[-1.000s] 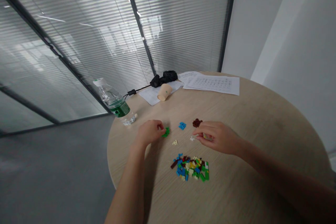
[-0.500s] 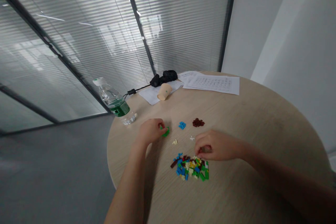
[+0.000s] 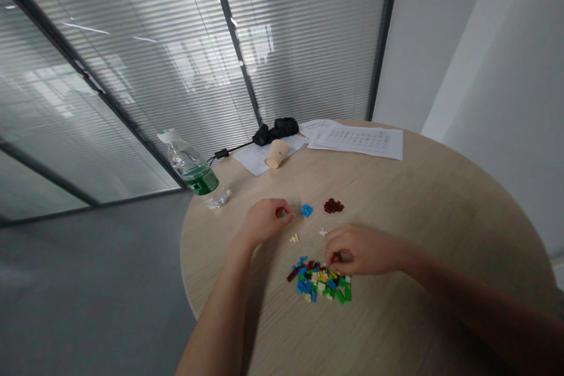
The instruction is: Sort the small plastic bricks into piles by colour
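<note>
A mixed heap of small toy building bricks (image 3: 319,282) in blue, green, cream, yellow and dark red lies in front of me. At its upper right edge, my right hand (image 3: 359,249) has its fingers curled in a pinch; whatever is between the tips is hidden. My left hand (image 3: 267,220) is also pinched, beside the blue bricks (image 3: 306,210), with a bit of green (image 3: 282,214) showing by its fingers. Dark red bricks (image 3: 333,205) form another small group farther right. A few cream bricks (image 3: 294,238) and white bricks (image 3: 323,232) lie between the hands.
A plastic bottle (image 3: 194,167) with a green label stands at the table's left edge. Toward the back, a paper cup (image 3: 277,154) lies on its side on a sheet, near a black bundle (image 3: 282,129) with a cord. Printed papers (image 3: 361,140) lie on the round table (image 3: 423,200).
My left hand has moved right, toward the blue bricks, and now covers most of the green ones. My right hand has dipped slightly lower at the heap's edge.
</note>
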Available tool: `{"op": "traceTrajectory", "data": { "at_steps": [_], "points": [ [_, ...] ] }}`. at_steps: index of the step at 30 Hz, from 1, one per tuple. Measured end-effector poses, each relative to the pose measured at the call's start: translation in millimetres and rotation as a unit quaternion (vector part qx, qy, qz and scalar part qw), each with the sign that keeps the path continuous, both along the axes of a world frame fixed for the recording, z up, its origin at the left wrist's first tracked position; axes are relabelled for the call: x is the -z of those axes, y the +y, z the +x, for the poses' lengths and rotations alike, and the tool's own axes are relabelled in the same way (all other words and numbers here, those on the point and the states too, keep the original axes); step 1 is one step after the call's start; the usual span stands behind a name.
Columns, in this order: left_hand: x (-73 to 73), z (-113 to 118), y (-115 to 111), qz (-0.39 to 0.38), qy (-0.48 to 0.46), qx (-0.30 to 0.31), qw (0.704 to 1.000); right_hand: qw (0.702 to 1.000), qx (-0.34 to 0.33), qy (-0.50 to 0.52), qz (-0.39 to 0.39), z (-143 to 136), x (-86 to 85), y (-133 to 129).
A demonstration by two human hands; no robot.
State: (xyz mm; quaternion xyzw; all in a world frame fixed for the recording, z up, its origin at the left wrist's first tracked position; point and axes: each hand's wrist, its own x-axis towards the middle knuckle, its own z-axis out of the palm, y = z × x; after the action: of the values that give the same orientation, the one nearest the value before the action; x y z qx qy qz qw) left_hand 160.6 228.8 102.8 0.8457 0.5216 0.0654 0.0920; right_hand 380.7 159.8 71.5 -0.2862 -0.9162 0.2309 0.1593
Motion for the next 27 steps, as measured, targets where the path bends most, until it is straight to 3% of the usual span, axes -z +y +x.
{"op": "traceTrajectory", "data": {
  "at_steps": [11, 20, 27],
  "points": [
    [4.0, 0.2, 1.6, -0.029, -0.055, 0.039, 0.997, 1.0, 0.006, -0.006, -0.016, -2.1, -1.1, -1.0],
    [10.2, 10.0, -6.2, -0.196, -0.185, 0.149, 0.951, 0.999, 0.043, 0.016, -0.005, 1.3, -3.0, 0.5],
    [10.4, 11.5, -5.0, -0.181, -0.172, 0.158, 0.955, 1.0, 0.008, 0.006, -0.028, -2.8, 1.9, -0.5]
  ]
}}
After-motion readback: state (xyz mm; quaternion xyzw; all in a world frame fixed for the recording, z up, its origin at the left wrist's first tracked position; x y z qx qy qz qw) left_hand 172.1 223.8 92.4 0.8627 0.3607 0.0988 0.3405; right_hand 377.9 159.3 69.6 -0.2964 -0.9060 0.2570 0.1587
